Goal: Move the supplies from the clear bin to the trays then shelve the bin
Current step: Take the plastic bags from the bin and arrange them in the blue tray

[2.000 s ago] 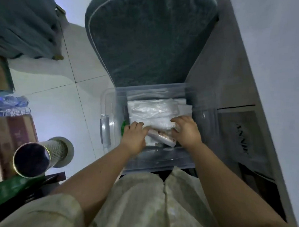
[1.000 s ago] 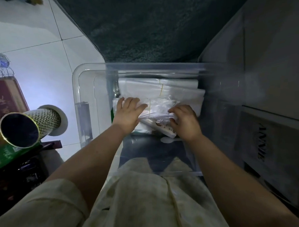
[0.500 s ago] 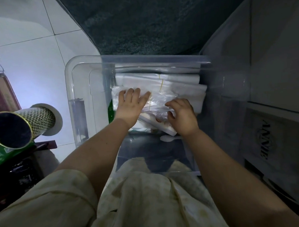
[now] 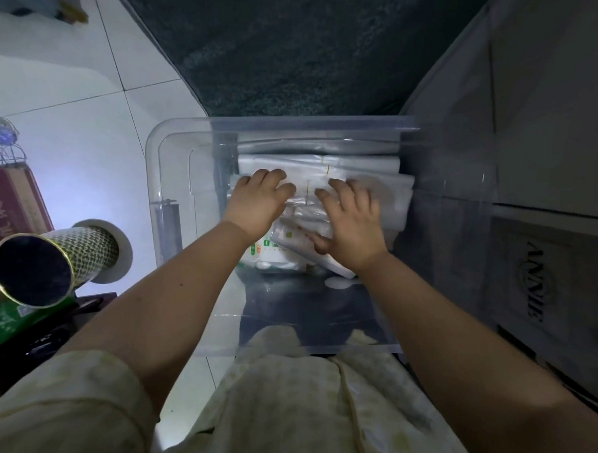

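Head view, both hands further along the plastic bags [image 4: 364,175] in clear bin [image 4: 171,156], left hand [image 4: 260,202] flat, right hand [image 4: 354,225] grip pinching bags.

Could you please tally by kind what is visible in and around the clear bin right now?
Clear bin: 1
Bundles of plastic bags: at least 2; the exact number is unclear
Green-printed packet: 1
Patterned tube: 1
Hands: 2, left hand, right hand
Total: at least 7
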Motion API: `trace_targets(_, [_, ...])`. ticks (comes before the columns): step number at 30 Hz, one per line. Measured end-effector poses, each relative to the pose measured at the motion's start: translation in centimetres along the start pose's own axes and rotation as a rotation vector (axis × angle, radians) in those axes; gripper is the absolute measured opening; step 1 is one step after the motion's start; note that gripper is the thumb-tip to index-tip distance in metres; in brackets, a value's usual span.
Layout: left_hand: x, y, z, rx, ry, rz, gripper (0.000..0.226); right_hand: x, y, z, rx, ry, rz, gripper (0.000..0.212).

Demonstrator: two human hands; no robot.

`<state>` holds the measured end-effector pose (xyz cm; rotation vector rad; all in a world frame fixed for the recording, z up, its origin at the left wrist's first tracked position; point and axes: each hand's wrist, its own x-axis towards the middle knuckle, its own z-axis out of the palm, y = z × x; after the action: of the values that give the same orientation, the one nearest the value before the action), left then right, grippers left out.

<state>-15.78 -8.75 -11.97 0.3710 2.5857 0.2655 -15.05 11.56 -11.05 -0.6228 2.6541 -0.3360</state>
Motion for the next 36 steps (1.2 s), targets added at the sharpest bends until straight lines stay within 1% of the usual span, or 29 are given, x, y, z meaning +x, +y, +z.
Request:
trace_targets(3, [-0.5,0.2,0.5,0.021,0.078,0.007,0.034,1.9,-0.7,0.6,-0.185,-0.113,-0.003,0.062])
trace_targets(6, [-1.3,0.5,1.3,0.033,0.217,0.001,0.035,3.1,-0.1,0.8,-0.212,-0.163,-0.007,0.054])
trace_targets(8, [-1.9,0.8,2.1,0.048,0.253,-0.012,0.051,3.2,0.4,0.9,-0.183,-0.164,-0.024,0.052])
trace_targets(10, [-2.2,1.6,2.9,0.1,0.209,-0.031,0.069,3.3,0.6,0.7,-0.149,-0.127,-0.021,0.051])
trace_targets(11, [-2.1,2.1,3.2,0.135,0.191,-0.051,0.072,3.3,0.6,0.6,-0.136,-0.109,-0.017,0.05])
trace_targets(14, [-0.4,3.0,2.9,0.164,0.222,-0.112,0.066,3.4,0.6,0.4,-0.125,-0.091,-0.011,0.048])
trace_targets(18, [1.1,2.9,0.6,0.109,0.112,-0.102,0.052,3.1,0.4,-1.1,-0.106,-0.076,0.014,0.045])
trace_targets(20, [0.5,3.3,-1.1,0.107,0.1,-0.093,0.048,2.3,-0.1,-2.6,-0.069,-0.037,0.024,0.045])
trace_targets(23, [-2.0,4.3,-4.3,0.132,0.122,-0.089,0.046,0.1,-1.3,-5.5,0.044,0.03,0.028,0.047])
trace_targets(25, [-4.1,4.8,-6.6,0.132,0.146,-0.088,0.049,-2.0,-2.3,-7.7,0.117,0.072,0.022,0.051])
trace_targets(28, [-6.8,5.6,-9.9,0.105,0.191,-0.101,0.049,-4.9,-3.8,-11.1,0.169,0.194,0.027,0.055])
trace_targets(32, [-9.6,6.2,-13.0,0.046,0.264,-0.129,0.047,-7.5,-5.6,-14.6,0.195,0.337,0.069,0.045])
trace_targets(34, [-11.1,6.4,-13.4,0.013,0.287,-0.117,0.045,-8.6,-6.6,-15.5,0.203,0.353,0.116,0.041])
trace_targets(36, [-12.6,6.6,-13.0,-0.026,0.269,-0.095,0.042,-9.8,-7.9,-15.5,0.208,0.349,0.16,0.037])
